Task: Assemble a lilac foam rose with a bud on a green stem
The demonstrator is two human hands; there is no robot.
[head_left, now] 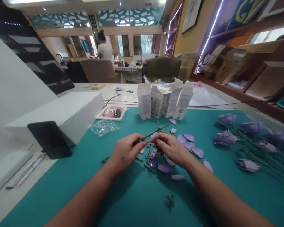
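Stem (pixel 149 136) in L hand (pixel 126 151); R hand (pixel 169 146) pinched, contents unclear.
Risk: stem may twist if L grip slackens w/ R fingers pulling.

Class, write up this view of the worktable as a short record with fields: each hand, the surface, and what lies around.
Left hand: holds a green stem
Right hand: fingertips pinched near the stem; what they grip is unclear
Surface: teal mat
Around hands: loose lilac petals, green cut pieces
Right side: lilac flowers on long stems
Far edge: white cartons, upright, flaps open
Left side: dark tablet-like device, tilted, beside a white box
Background: a person
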